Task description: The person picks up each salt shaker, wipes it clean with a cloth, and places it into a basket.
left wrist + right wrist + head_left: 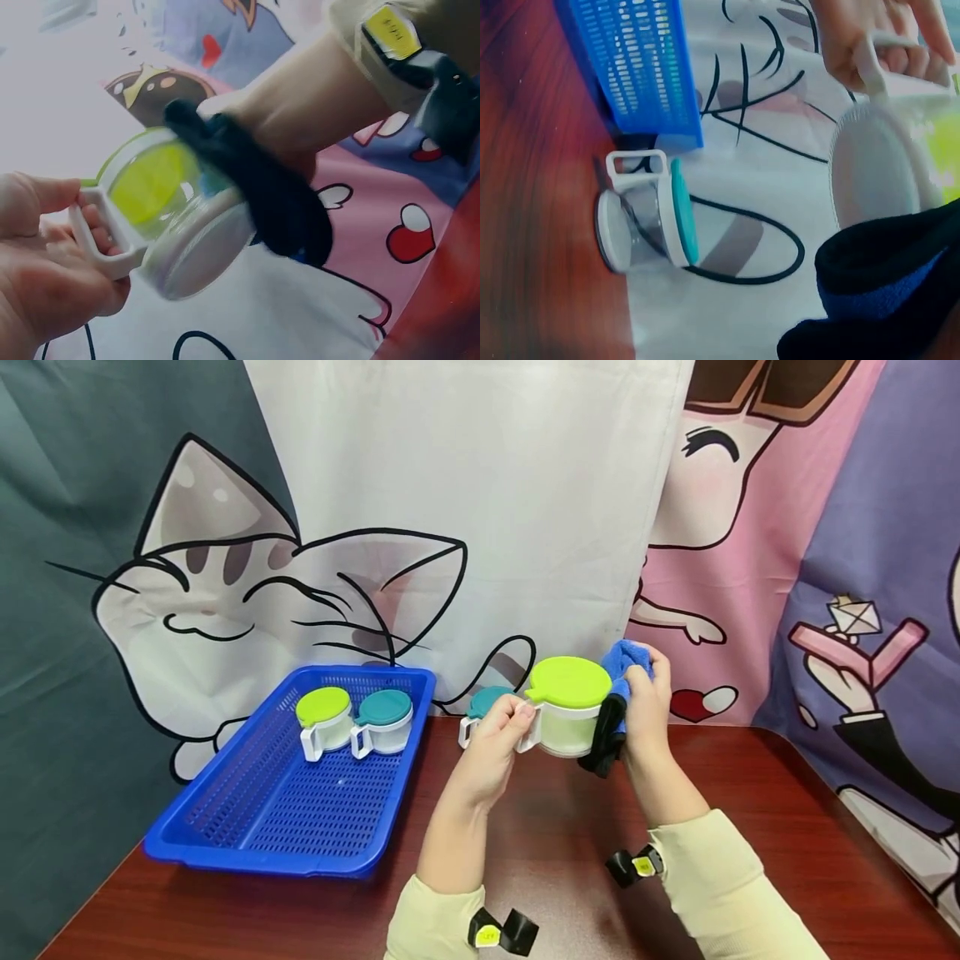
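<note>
Raised above the table is a clear seasoning jar [567,727] with a lime-green lid and a white handle. My left hand [498,735] grips it by that handle, fingers curled through the loop as the left wrist view shows. My right hand [647,706] holds a blue and black cloth [618,685] against the jar's right side. In the right wrist view the cloth [877,277] hides part of the jar's wall. Behind my left hand, a teal-lidded jar [652,214] stands upright on the table, partly covered in the head view.
A blue perforated basket [262,860] sits on the left of the brown table [540,877]. Inside it, at the back, stand a green-lidded jar [326,731] and a teal-lidded jar [392,735]. A printed cloth backdrop [480,485] hangs along the table's far edge.
</note>
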A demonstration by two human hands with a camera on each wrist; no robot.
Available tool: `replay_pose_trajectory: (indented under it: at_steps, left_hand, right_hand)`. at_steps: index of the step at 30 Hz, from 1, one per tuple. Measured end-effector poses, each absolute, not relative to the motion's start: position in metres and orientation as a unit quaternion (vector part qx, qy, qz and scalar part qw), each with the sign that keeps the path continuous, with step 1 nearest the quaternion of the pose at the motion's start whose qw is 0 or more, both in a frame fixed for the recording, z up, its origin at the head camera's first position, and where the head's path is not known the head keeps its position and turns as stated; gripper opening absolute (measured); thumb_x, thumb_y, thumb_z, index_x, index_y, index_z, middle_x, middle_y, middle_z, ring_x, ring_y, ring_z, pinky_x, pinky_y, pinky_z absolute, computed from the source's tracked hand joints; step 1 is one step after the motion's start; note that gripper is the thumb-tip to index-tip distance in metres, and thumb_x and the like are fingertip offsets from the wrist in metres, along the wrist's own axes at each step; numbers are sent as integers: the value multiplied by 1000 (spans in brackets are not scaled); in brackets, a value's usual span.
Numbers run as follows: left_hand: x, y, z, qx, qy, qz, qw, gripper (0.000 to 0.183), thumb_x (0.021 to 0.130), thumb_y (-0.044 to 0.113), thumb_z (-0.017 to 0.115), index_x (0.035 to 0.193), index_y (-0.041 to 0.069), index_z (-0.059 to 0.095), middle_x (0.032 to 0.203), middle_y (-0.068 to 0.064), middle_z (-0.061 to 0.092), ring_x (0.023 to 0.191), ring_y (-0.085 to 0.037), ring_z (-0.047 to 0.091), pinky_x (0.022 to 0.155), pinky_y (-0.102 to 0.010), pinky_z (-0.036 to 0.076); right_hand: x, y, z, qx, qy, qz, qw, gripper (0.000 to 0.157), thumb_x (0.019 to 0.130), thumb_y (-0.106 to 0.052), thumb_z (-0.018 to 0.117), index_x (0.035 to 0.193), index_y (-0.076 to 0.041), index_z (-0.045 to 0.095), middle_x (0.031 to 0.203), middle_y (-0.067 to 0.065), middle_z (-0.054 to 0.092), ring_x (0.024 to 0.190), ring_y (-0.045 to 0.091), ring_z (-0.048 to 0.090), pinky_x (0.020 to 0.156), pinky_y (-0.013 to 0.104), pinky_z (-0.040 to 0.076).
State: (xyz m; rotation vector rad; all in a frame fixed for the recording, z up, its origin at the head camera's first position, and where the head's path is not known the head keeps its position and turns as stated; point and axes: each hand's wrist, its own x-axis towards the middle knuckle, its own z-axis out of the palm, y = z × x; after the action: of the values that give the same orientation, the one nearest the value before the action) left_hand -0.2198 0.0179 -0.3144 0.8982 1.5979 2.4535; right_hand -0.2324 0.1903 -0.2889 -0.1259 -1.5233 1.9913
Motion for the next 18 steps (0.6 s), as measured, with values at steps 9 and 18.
replay_pose_trajectory:
  at_steps: [9, 18]
  left_hand:
    - [-213, 33, -310, 249, 516, 819, 5, 16, 96, 1, 39, 81, 7, 37, 80, -3, 36, 78, -13, 36, 74, -26, 27]
    - [-201, 52, -311, 210, 539, 815, -33, 12, 95, 4, 46, 86, 1, 39, 79, -3, 40, 75, -12, 39, 66, -23, 31]
  right_hand:
    - [-233, 173, -291, -20, -534, 752, 385, 33, 83, -1, 36, 113, -12, 43, 85, 3, 45, 68, 14, 41, 57, 21, 34]
    - [-236, 159, -296, -47, -538, 716, 443, 36, 84, -3, 43, 119, -12, 45, 107, 2, 44, 89, 17, 45, 73, 26, 41]
